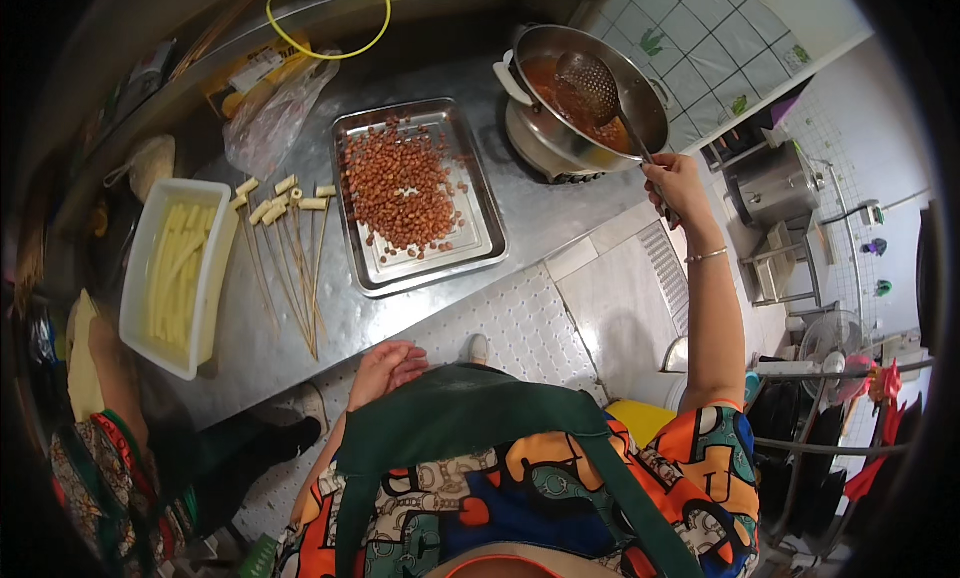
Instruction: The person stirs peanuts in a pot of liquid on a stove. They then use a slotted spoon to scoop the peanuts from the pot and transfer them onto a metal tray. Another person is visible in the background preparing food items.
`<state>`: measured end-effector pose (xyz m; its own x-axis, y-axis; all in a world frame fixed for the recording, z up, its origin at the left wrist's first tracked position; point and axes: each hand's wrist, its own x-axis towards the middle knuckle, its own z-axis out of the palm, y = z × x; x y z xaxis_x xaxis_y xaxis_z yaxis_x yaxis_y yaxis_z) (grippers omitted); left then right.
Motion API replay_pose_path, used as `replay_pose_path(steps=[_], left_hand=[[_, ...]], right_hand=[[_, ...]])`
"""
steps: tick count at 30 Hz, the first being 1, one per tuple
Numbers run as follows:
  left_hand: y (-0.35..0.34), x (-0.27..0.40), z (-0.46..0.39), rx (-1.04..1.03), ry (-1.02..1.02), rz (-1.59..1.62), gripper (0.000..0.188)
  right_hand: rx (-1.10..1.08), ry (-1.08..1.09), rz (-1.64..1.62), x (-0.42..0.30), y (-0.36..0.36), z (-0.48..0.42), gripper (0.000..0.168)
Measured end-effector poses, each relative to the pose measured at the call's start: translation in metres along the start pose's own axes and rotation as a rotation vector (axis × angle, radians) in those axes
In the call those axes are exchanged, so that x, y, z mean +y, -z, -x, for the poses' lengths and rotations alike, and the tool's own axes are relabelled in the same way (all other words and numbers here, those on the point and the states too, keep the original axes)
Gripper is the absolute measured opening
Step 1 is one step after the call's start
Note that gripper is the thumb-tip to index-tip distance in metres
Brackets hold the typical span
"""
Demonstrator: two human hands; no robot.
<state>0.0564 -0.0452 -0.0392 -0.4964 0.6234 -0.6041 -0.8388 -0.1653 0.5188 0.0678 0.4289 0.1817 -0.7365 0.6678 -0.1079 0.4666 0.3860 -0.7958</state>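
Observation:
My right hand (675, 189) grips the handle of a perforated metal skimmer (591, 83). The skimmer's bowl lies in a steel pot (651, 125) of reddish-brown liquid (541, 81), at the back right of the metal table. Under the pot is a round pale base, perhaps a burner. My left hand (388, 368) hangs before the green apron near the table's front edge, fingers loosely curled and holding nothing. Beyond it a rectangular steel tray (474, 240) holds a heap of reddish-brown peanuts (397, 180), spread mostly toward its left side.
Left of the tray, pale cut pieces sit on thin skewers (300, 293). A white plastic tub (208, 308) holds long pale-yellow sticks (176, 263). A clear plastic bag (274, 128) lies behind. A yellow cable (388, 15) loops above the table. Another person's arm (112, 360) is at far left.

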Motion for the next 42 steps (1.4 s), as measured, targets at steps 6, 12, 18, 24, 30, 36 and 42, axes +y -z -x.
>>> replay_pose_path(steps=[6,12,18,24,30,36,42], left_hand=[[-0.001,0.0,-0.002,0.051,0.026,-0.05,0.027],[0.007,0.0,-0.02,0.078,-0.014,-0.021,0.026],[-0.002,0.012,-0.034,0.109,-0.149,0.054,0.029],[-0.011,0.009,-0.037,0.073,-0.153,0.025,0.028],[-0.012,-0.013,-0.04,0.112,-0.081,0.069,0.028],[-0.028,-0.021,-0.048,0.077,-0.003,0.068,0.025],[-0.037,-0.024,-0.059,0.029,0.003,0.079,0.022]], right_hand=[[0.018,0.08,0.016,-0.007,-0.003,0.018,0.02],[-0.036,0.037,-0.062,-0.028,0.003,0.034,0.028],[-0.134,-0.032,-0.115,-0.028,-0.017,0.031,0.024],[-0.109,-0.01,-0.018,-0.001,-0.003,0.001,0.022],[-0.006,0.082,0.122,0.008,0.023,-0.01,0.027],[0.204,0.429,0.61,0.006,0.068,-0.031,0.029],[0.128,0.355,0.799,0.001,0.085,-0.067,0.017]])
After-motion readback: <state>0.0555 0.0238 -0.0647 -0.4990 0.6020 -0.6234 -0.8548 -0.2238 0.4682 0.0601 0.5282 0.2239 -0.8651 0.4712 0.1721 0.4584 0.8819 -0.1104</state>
